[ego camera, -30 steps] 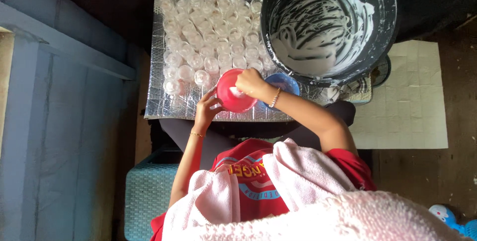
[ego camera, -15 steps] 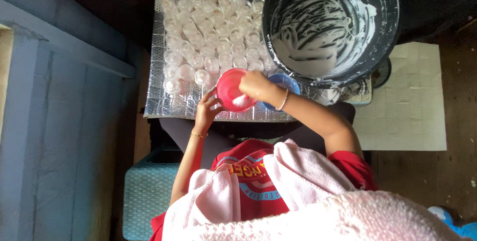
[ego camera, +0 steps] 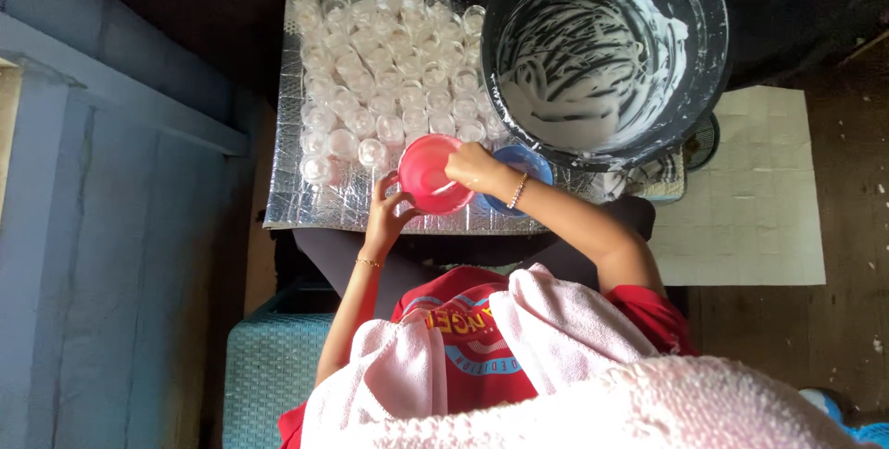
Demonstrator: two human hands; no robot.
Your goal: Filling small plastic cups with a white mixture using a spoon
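Pink plastic — a small round bowl (ego camera: 430, 174), tilted and held over the near edge of a silvery foil sheet (ego camera: 315, 204). Gripped from below by the left hand (ego camera: 389, 213), fingers curled up around its near rim. Reached into from the right by the right hand (ego camera: 472, 168), fingers bunched over the bowl's inside, where a smear of white shows; whether anything is pinched between them cannot be told. Just behind that hand, partly hidden — a blue bowl (ego camera: 526, 164). Packed in rows across the far part of the foil, many small clear cups (ego camera: 389, 60), the nearest just beside the pink rim. At the sheet's right corner, a large dark bucket (ego camera: 607, 46), its walls streaked with white paste. Draped below, a pale pink towel (ego camera: 556, 329) over a red shirt (ego camera: 463, 338).
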